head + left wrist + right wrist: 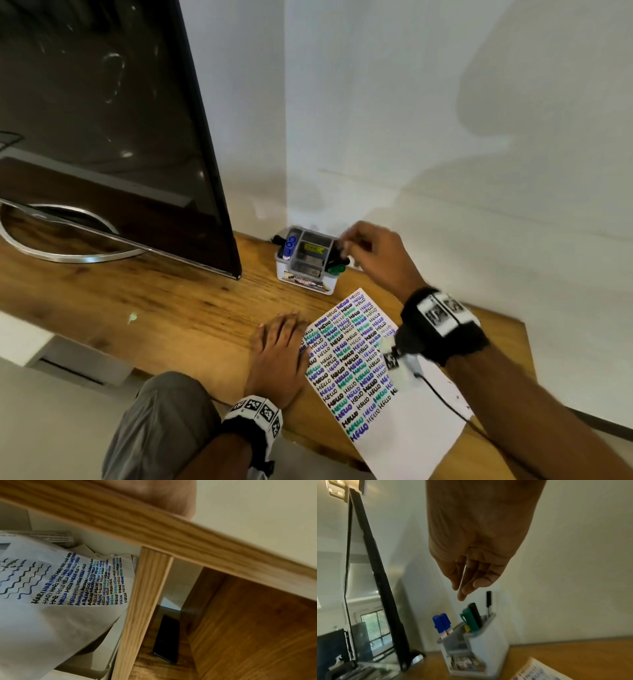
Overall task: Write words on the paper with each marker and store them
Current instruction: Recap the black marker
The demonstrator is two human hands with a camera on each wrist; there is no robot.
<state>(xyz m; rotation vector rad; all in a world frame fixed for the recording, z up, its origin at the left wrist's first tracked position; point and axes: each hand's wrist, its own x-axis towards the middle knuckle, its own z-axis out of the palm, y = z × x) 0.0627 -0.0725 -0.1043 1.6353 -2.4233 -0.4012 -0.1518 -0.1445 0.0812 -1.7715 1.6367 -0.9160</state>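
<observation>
Left hand lies flat, touching paper; right hand hovers empty, fingers relaxed, above organizer.

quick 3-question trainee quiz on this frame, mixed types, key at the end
1. True or false: the right hand grips a marker.
2. Which markers share the organizer compartment nearest the right hand? A) two blue B) green and black C) one red
3. Fill in: the left hand rests flat on the desk, at the edge of the ____.

Key
1. False: its fingers are straight and hold nothing, above the green marker and black marker.
2. B; the blue markers stand in the far compartment.
3. paper, covered in rows of HELLO.
</observation>
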